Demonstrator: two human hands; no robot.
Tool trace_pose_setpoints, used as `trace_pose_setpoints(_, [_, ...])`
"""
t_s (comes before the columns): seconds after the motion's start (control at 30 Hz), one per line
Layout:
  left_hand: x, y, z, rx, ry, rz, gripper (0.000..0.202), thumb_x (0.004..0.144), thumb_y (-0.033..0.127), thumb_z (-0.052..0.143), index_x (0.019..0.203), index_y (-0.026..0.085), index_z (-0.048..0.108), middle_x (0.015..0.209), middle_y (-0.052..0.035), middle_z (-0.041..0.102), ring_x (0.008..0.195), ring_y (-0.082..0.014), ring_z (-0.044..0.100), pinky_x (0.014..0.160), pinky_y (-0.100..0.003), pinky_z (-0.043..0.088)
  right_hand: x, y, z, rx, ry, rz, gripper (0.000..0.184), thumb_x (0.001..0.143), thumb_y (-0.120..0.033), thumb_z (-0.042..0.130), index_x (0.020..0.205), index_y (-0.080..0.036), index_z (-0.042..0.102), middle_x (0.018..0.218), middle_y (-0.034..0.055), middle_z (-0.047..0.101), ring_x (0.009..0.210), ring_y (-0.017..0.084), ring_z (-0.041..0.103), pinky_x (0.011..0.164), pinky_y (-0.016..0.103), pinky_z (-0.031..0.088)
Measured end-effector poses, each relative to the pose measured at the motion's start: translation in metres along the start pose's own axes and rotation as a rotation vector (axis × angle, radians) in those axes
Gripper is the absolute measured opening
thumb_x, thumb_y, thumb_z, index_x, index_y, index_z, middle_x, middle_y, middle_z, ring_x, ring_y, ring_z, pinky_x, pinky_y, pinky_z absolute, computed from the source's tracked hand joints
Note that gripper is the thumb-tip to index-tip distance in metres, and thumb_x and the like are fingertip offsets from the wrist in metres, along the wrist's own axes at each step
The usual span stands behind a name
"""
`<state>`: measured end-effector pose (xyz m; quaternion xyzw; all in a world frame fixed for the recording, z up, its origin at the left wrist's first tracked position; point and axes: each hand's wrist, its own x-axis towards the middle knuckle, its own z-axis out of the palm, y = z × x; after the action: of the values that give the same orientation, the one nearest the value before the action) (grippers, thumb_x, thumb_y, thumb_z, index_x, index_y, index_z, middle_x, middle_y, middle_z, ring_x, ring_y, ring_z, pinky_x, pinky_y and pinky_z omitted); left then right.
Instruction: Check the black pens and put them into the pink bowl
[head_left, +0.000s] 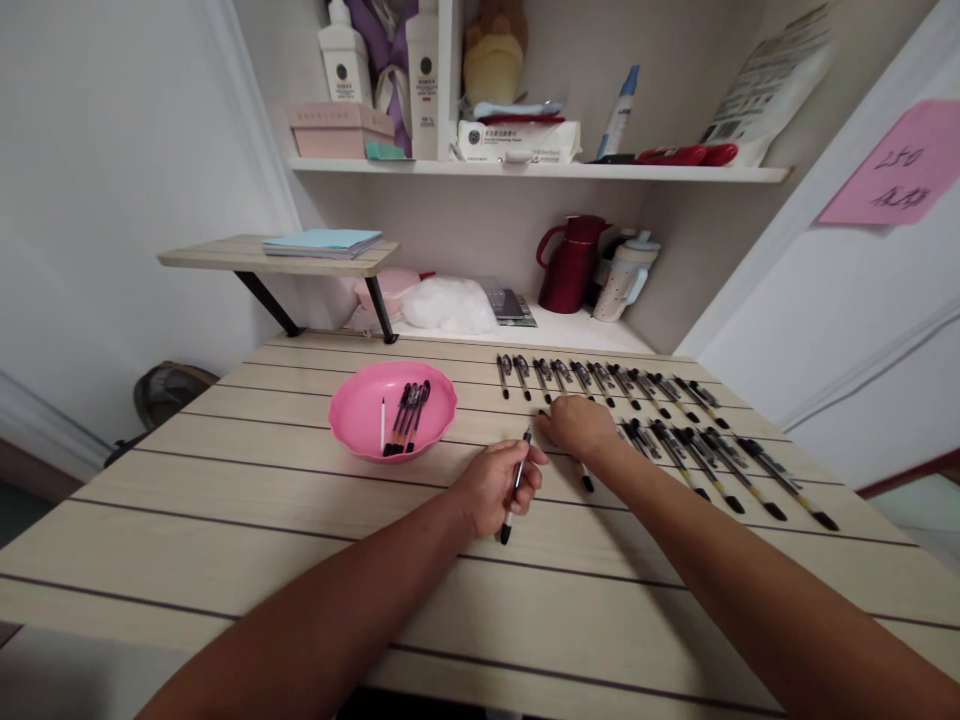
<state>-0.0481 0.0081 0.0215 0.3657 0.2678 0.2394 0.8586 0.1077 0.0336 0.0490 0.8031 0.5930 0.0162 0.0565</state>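
Observation:
My left hand is closed round a pen with a pale clear barrel and a black end pointing down towards me. Close beside it, my right hand rests low over the table with its fingers drawn together. A dark bit shows at those fingertips, but what they hold is hidden. From under the right hand sticks the black end of another pen. Two rows of clear-barrelled pens with black ends lie to the right, a far row and a nearer row.
Left of my hands, a pink scalloped bowl holds several pens and one thin white stick. A small raised shelf carries blue paper. Behind the slatted table stand a red jug and a pale bottle.

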Motion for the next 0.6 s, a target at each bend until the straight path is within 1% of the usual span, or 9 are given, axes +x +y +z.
trace_pose_setpoints(0.27, [0.000, 0.001, 0.000, 0.007, 0.005, -0.007, 0.020, 0.079, 0.034, 0.047, 0.078, 0.015, 0.053, 0.054, 0.0015, 0.050, 0.034, -0.0041, 0.036, 0.035, -0.016, 0.017, 0.000, 0.001, 0.002, 0.006, 0.006, 0.008, 0.041, 0.081, -0.039, 0.043, 0.101, -0.009, 0.062, 0.101, 0.0198, 0.063, 0.092, 0.026, 0.060, 0.075, 0.034, 0.044])
trace_pose_setpoints(0.4, [0.000, 0.000, 0.000, 0.004, 0.002, -0.004, 0.019, 0.078, 0.033, 0.047, 0.078, 0.015, 0.054, 0.054, 0.0015, 0.050, 0.035, -0.0045, 0.036, 0.035, -0.017, 0.017, 0.000, 0.004, 0.000, 0.020, 0.014, 0.018, 0.045, 0.081, -0.044, 0.041, 0.099, -0.008, 0.063, 0.101, 0.0205, 0.063, 0.091, 0.027, 0.060, 0.073, 0.033, 0.043])
trace_pose_setpoints(0.5, [0.000, -0.001, -0.001, -0.005, -0.004, -0.002, 0.020, 0.078, 0.034, 0.049, 0.078, 0.015, 0.055, 0.054, 0.0013, 0.050, 0.035, -0.0049, 0.037, 0.036, -0.017, 0.018, -0.004, 0.010, -0.006, 0.031, 0.060, 0.016, 0.045, 0.082, -0.044, 0.039, 0.095, -0.008, 0.064, 0.097, 0.0198, 0.064, 0.088, 0.026, 0.061, 0.070, 0.032, 0.043])
trace_pose_setpoints(0.6, [0.001, -0.001, -0.001, -0.061, 0.018, 0.006, 0.020, 0.078, 0.033, 0.050, 0.078, 0.014, 0.056, 0.056, 0.0003, 0.051, 0.039, -0.0063, 0.042, 0.037, -0.017, 0.024, -0.023, 0.015, -0.011, 0.097, 0.129, -0.004, 0.040, 0.084, -0.038, 0.035, 0.082, -0.011, 0.065, 0.087, 0.0172, 0.066, 0.081, 0.023, 0.061, 0.065, 0.028, 0.040])
